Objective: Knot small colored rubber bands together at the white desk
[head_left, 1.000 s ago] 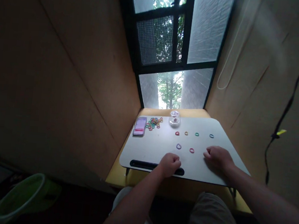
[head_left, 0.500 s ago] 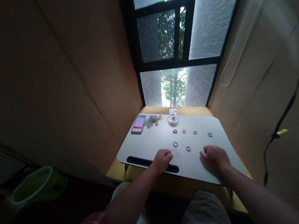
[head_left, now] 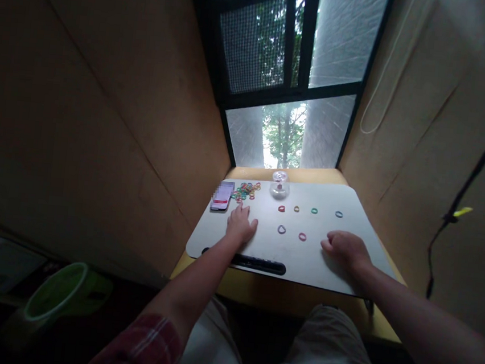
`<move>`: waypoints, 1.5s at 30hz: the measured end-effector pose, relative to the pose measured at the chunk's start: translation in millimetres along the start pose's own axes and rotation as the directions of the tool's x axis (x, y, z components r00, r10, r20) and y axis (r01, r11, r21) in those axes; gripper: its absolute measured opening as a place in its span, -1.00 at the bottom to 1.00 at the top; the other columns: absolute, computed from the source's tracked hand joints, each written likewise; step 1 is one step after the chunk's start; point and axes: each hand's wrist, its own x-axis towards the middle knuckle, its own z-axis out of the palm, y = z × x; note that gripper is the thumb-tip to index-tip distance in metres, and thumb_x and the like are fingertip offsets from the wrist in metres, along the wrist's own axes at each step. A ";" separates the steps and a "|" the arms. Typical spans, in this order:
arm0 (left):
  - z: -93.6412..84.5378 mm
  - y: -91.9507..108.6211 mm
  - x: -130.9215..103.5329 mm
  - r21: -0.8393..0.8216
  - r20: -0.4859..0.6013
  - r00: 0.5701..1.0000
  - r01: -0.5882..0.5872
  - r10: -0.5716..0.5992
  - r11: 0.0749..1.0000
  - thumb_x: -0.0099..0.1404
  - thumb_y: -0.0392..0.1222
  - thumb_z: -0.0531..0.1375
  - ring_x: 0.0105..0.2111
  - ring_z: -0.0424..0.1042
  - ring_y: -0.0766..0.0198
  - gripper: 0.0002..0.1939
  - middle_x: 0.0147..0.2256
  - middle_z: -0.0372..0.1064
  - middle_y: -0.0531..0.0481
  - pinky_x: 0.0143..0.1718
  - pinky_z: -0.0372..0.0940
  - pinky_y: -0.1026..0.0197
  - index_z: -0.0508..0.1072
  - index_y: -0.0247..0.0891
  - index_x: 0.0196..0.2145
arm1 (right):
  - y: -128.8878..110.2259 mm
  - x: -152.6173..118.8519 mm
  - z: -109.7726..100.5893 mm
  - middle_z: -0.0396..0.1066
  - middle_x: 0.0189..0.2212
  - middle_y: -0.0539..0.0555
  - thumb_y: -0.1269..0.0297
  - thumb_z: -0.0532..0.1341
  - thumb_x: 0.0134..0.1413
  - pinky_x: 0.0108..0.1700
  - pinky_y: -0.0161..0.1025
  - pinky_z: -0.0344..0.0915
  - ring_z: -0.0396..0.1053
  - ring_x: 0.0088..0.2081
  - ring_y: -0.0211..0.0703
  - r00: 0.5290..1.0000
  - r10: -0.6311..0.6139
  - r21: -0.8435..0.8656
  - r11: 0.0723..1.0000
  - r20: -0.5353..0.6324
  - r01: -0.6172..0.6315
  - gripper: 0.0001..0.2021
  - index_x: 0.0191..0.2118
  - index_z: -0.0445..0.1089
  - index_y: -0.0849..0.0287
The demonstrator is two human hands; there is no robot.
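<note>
My left grip point(head_left: 241, 227), fingers spread wide, reaches toward the pile of coloured rings point(head_left: 247, 191) just beyond it at twelve o'clock. My right grip point(head_left: 348, 251) is curled narrow; I cannot tell whether it holds anything. A pink ring point(head_left: 302, 240) lies at its nine o'clock, a blue ring point(head_left: 338, 216) at eleven. The white surface point(head_left: 264, 244) has a window point(head_left: 305, 68) at twelve and a green bin point(head_left: 95, 291) at eight.

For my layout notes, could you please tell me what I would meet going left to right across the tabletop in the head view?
Smartphone, pile of coloured bands, clear container, orange band, pink band, green band, blue band.
</note>
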 end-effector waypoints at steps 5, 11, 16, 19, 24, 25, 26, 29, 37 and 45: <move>5.5 -1.2 28.0 0.147 -0.024 0.999 0.049 -0.046 0.988 0.31 0.16 0.04 0.24 0.07 -0.13 -0.33 0.34 -0.03 -0.24 0.24 0.01 -0.11 0.24 -0.27 0.25 | 0.0 1.2 0.6 0.55 -0.35 0.22 0.19 0.06 0.10 -0.41 -0.23 0.04 0.44 -0.33 -0.04 1.000 0.014 0.010 1.000 -0.001 -0.014 -0.68 -0.41 0.53 0.20; 11.0 -0.1 39.3 0.131 -0.085 0.993 0.088 -0.077 0.988 0.30 0.14 0.04 0.20 0.11 -0.16 -0.34 0.28 0.10 -0.25 0.20 0.05 -0.12 0.28 -0.32 0.22 | 0.2 3.1 2.9 0.55 -0.36 0.21 0.20 0.07 0.09 -0.41 -0.24 0.03 0.43 -0.35 -0.07 0.999 0.036 0.010 0.999 -0.013 -0.036 -0.68 -0.41 0.54 0.20; 11.6 -3.1 36.4 0.008 -0.143 0.988 0.060 -0.058 0.998 0.30 0.01 0.08 0.17 0.15 -0.16 -0.44 0.18 0.22 -0.34 0.20 0.05 -0.12 0.35 -0.40 0.14 | -1.2 1.1 2.3 0.55 -0.37 0.20 0.20 0.08 0.10 -0.40 -0.25 0.04 0.42 -0.36 -0.09 0.999 0.036 0.014 0.999 -0.024 -0.035 -0.69 -0.42 0.54 0.20; 11.6 -6.7 34.8 -0.128 -0.170 0.984 0.021 -0.043 0.992 0.26 -0.12 0.12 0.17 0.17 -0.11 -0.51 0.14 0.27 -0.35 0.23 0.04 -0.08 0.38 -0.43 0.09 | -4.0 -1.6 -1.3 0.56 -0.35 0.21 0.23 0.09 0.10 -0.39 -0.25 0.05 0.43 -0.35 -0.10 0.999 0.042 0.017 0.999 -0.024 -0.041 -0.71 -0.41 0.54 0.20; 6.1 -15.8 32.9 -0.410 -0.214 0.975 -0.032 -0.063 0.912 0.21 -0.30 0.12 0.05 0.36 0.08 -0.64 0.00 0.43 -0.20 0.14 0.20 0.08 0.47 -0.31 -0.03 | -7.9 -4.4 -4.8 0.56 -0.36 0.20 0.26 0.12 0.10 -0.40 -0.23 0.02 0.45 -0.34 -0.10 0.997 0.057 0.035 0.998 -0.042 -0.056 -0.74 -0.44 0.53 0.21; 3.9 -18.0 31.4 -0.442 -0.219 0.972 -0.024 -0.081 0.897 0.23 -0.29 0.11 -0.03 0.42 0.10 -0.67 -0.06 0.47 -0.19 0.05 0.27 0.10 0.48 -0.30 -0.06 | -8.1 -4.3 -4.4 0.55 -0.37 0.19 0.27 0.12 0.10 -0.40 -0.23 0.01 0.45 -0.34 -0.10 0.997 0.065 0.041 0.997 -0.043 -0.063 -0.75 -0.44 0.52 0.22; 1.7 -20.2 29.3 -0.473 -0.218 0.970 -0.011 -0.105 0.881 0.24 -0.26 0.10 -0.13 0.47 0.11 -0.71 -0.14 0.50 -0.18 -0.05 0.33 0.11 0.49 -0.31 -0.11 | -8.2 -4.2 -3.8 0.55 -0.37 0.19 0.27 0.13 0.09 -0.39 -0.24 0.01 0.45 -0.34 -0.10 0.996 0.069 0.050 0.997 -0.047 -0.067 -0.76 -0.44 0.52 0.21; -4.5 -26.3 17.9 -0.553 -0.212 0.966 0.008 -0.150 0.833 0.24 -0.16 0.13 -0.29 0.50 0.15 -0.78 -0.30 0.52 -0.13 -0.22 0.36 0.17 0.50 -0.31 -0.24 | -7.7 -3.4 -0.8 0.55 -0.37 0.19 0.26 0.15 0.09 -0.38 -0.24 0.02 0.44 -0.34 -0.10 0.995 0.077 0.066 0.995 -0.067 -0.072 -0.77 -0.44 0.52 0.22; -5.7 -31.1 -32.0 -0.728 -0.073 0.996 -0.021 -0.046 0.686 0.16 0.00 0.21 -0.43 0.43 0.23 -0.74 -0.46 0.45 0.00 -0.37 0.29 0.23 0.47 -0.27 -0.37 | -5.9 -0.6 4.6 0.51 -0.43 0.20 0.34 0.15 0.02 -0.39 -0.23 -0.04 0.38 -0.39 -0.10 0.992 0.039 0.120 0.992 -0.118 -0.025 -0.80 -0.51 0.46 0.24; -13.1 -20.5 -60.3 -0.803 0.029 0.999 0.007 0.026 0.597 0.19 0.00 0.18 -0.42 0.45 0.23 -0.71 -0.43 0.49 -0.03 -0.37 0.32 0.23 0.53 -0.29 -0.33 | -15.8 -18.5 7.6 0.36 -0.55 0.01 0.28 0.02 0.20 -0.43 -0.30 -0.06 0.23 -0.49 -0.25 0.975 0.118 0.308 0.950 -0.187 -0.056 -0.71 -0.52 0.30 0.19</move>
